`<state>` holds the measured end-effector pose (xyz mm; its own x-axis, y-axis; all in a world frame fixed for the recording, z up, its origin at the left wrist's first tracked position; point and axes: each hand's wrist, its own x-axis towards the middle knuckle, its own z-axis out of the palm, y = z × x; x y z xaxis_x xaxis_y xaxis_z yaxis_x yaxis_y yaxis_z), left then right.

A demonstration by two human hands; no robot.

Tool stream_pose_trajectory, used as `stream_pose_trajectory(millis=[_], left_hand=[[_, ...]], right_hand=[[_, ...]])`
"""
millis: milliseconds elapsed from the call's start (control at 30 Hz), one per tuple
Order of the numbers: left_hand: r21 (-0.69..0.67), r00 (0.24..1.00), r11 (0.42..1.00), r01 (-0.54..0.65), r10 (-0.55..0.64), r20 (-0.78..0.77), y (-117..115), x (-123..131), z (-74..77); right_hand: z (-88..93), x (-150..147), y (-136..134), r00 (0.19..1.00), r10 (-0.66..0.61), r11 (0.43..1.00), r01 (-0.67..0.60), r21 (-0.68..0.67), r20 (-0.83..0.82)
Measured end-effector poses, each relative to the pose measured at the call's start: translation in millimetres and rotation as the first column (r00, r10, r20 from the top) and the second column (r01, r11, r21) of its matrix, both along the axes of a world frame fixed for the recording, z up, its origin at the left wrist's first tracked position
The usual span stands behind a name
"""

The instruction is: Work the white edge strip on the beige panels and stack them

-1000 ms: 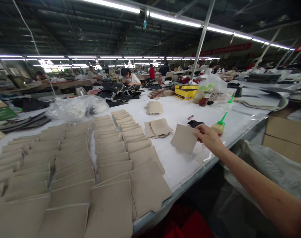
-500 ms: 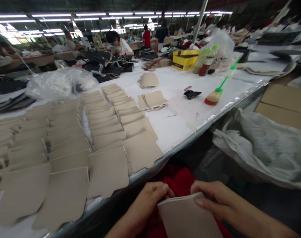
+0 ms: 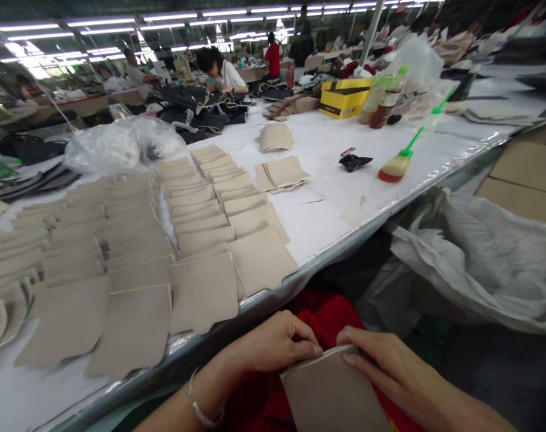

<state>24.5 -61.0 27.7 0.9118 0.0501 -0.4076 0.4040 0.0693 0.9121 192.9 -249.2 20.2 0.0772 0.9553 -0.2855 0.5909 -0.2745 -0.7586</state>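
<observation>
A beige leather-like panel (image 3: 333,396) with a layered top edge is held low in front of me, over red cloth (image 3: 329,315). My left hand (image 3: 284,342) pinches its top edge near the middle, fingers curled. At the upper right corner, my right hand (image 3: 374,357) grips the panel between thumb and fingers. The panel's lower end runs out of view. On the table to the left, rows of matching beige panels (image 3: 203,291) lie overlapped, the nearest ones by the table edge.
The white-topped table (image 3: 318,219) runs diagonally. On it are a glue bottle with a green spout (image 3: 394,168), a black scrap (image 3: 354,162), a yellow box (image 3: 345,98) and clear plastic bags (image 3: 120,144). A white woven sack (image 3: 475,264) hangs at the right. Several people sit farther back.
My left hand has moved right along the panel's top edge, and its thumb and fingers now press on it. The right hand keeps its corner grip. The view has shifted slightly.
</observation>
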Motion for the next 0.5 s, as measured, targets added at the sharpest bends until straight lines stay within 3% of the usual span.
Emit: stream_pose_trajectory(millis=[200,367,500], left_hand=[[0.004,0.999,1.000,0.030,-0.030,-0.039,2,1,-2.6],[-0.078,0.997,0.996,-0.044,0.039,-0.063,-1,2,-15.5],[-0.086,0.995,0.993,-0.080,0.075,-0.061,-3,-1,-23.2]], right_hand=[[2.7,-4,10,0.996,0.093,0.995,-0.093,0.034,0.010],[5.4,-16,19,0.941,0.102,0.962,-0.175,0.207,0.322],[3.0,-26,22,0.910,0.089,0.935,-0.216,0.281,0.405]])
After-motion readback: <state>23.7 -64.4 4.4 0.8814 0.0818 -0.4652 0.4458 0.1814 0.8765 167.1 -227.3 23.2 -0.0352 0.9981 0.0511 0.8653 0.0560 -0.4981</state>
